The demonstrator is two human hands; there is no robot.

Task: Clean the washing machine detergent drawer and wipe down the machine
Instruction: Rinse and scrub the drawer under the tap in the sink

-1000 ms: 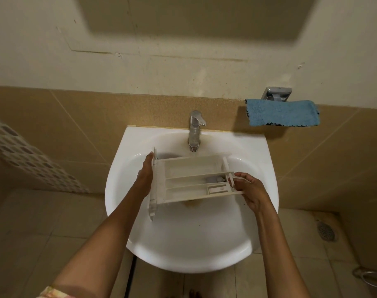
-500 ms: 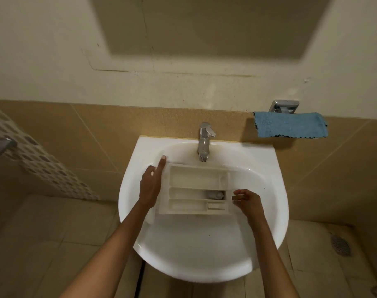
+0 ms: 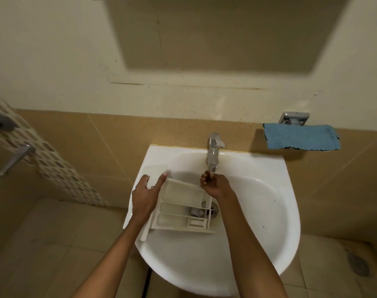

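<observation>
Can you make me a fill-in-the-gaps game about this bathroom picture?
The cloth on the wall is ____.
The right hand is up at the ____'s spout.
The left hand touches the detergent drawer, which lies in the white ____.
Missing words: blue; tap; sink.

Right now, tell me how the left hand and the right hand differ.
The left hand lies flat with straight fingers; the right hand has its fingers curled. The left hand rests on the front end of the drawer by the rim of the sink; the right hand is up at the tap, fingers round its spout, off the drawer. Both are bare and reach over the sink.
</observation>
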